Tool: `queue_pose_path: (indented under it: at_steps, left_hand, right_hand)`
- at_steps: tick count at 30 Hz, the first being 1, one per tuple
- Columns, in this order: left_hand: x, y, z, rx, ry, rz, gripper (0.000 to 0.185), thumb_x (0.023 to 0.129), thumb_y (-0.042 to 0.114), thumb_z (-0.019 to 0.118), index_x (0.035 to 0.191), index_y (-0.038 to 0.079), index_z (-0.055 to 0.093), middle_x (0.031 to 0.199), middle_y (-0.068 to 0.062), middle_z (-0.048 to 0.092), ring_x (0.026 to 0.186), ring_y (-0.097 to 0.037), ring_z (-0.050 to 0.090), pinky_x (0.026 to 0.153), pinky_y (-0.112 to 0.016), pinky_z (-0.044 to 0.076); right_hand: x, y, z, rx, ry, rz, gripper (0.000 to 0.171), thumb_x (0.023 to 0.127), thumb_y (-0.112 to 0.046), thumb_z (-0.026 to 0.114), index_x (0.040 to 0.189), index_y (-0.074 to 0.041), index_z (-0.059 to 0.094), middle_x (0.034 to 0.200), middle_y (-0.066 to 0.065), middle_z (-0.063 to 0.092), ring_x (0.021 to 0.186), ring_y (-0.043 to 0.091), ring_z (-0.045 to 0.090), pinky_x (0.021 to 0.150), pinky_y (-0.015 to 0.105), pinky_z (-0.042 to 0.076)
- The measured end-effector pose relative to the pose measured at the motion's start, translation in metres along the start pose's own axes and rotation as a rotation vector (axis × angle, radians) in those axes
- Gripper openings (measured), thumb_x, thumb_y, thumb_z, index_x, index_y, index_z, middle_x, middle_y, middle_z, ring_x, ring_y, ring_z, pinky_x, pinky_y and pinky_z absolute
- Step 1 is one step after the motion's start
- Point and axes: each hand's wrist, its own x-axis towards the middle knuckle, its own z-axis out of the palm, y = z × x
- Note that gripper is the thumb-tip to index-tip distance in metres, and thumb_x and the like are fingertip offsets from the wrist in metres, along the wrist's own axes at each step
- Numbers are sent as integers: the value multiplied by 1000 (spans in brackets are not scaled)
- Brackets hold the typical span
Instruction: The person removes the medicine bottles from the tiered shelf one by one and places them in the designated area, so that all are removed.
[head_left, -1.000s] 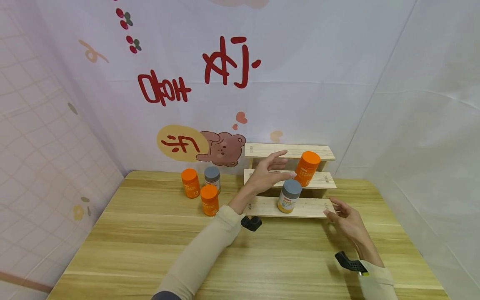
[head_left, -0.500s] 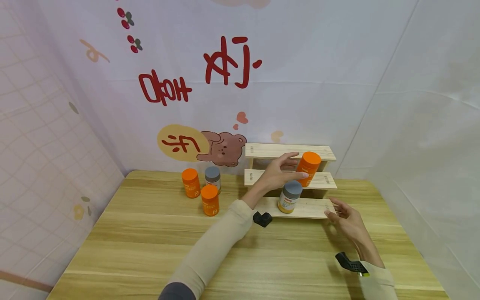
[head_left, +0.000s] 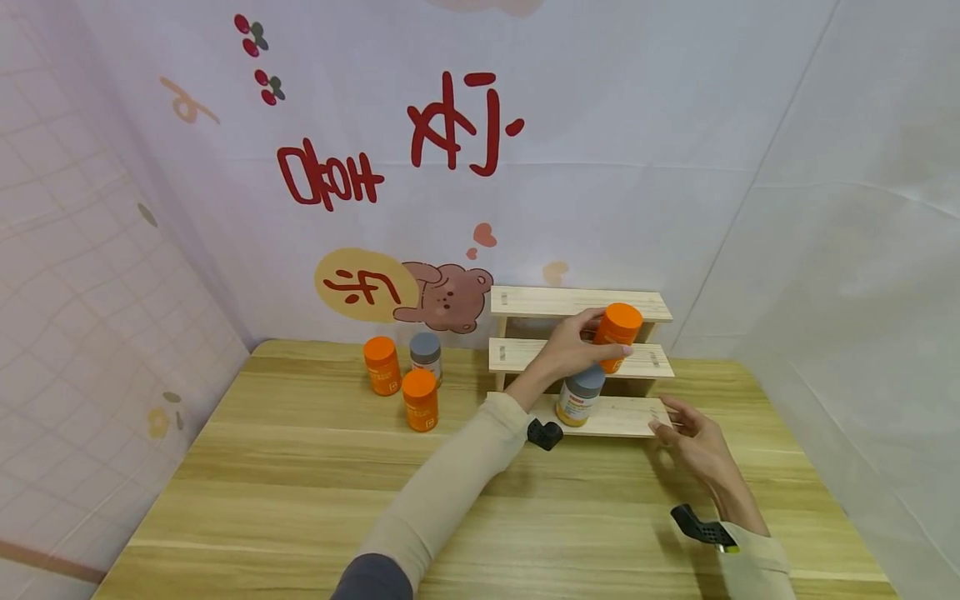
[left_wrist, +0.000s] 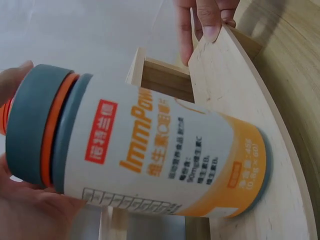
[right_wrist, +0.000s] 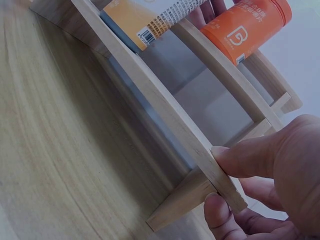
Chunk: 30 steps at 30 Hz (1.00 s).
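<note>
A three-step wooden shelf (head_left: 577, 302) stands on the table. On its middle step is an upright orange bottle (head_left: 622, 319). My left hand (head_left: 573, 347) holds this bottle, thumb across the front and fingers behind its left side. Just before that hand, a white-and-yellow bottle with a grey lid (head_left: 579, 402) stands on the lowest step; it fills much of the left wrist view and hides part of the hand. My right hand (head_left: 696, 442) pinches the right end of the lowest board, thumb above and fingers below, plain in the right wrist view.
Left of the shelf, two orange bottles stand on the wooden table (head_left: 300, 500), one at the back (head_left: 382, 367) and one nearer (head_left: 420, 402). A grey-lidded bottle (head_left: 426, 357) stands behind the nearer one. Printed cloth (head_left: 600, 125) hangs behind and at the sides.
My left hand has moved right, over the grey-lidded bottle, and come round the orange bottle on the middle step. My right hand has stayed at the shelf's end.
</note>
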Motion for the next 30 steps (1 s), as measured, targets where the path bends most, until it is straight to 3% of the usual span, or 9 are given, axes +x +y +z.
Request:
queue_pose_path:
  at_steps: [14, 24, 30]
  left_hand:
    - [2, -2, 6, 37, 66, 4, 67, 92, 42, 76, 152, 28, 50, 139, -6, 63, 124, -25, 63, 92, -37, 58]
    - [0, -2, -1, 1, 77, -8, 63, 91, 41, 77, 149, 31, 52, 139, -5, 63, 126, -23, 61, 93, -38, 58]
    - [-4, -4, -6, -34, 77, -18, 63, 91, 40, 78, 148, 33, 53, 139, -3, 63, 127, -22, 61, 95, -41, 57]
  right_hand:
    - [-2, -1, 1, 2, 3, 3, 71, 100, -37, 68, 157, -6, 39, 140, 25, 55, 97, -3, 56, 79, 13, 50]
    - [-3, -2, 1, -2, -6, -4, 73, 100, -38, 68, 158, -7, 38, 143, 27, 53, 104, 4, 56, 79, 14, 51]
    - [-3, -1, 1, -6, -2, -3, 72, 100, -38, 67, 158, -7, 38, 144, 25, 52, 103, 1, 54, 80, 12, 49]
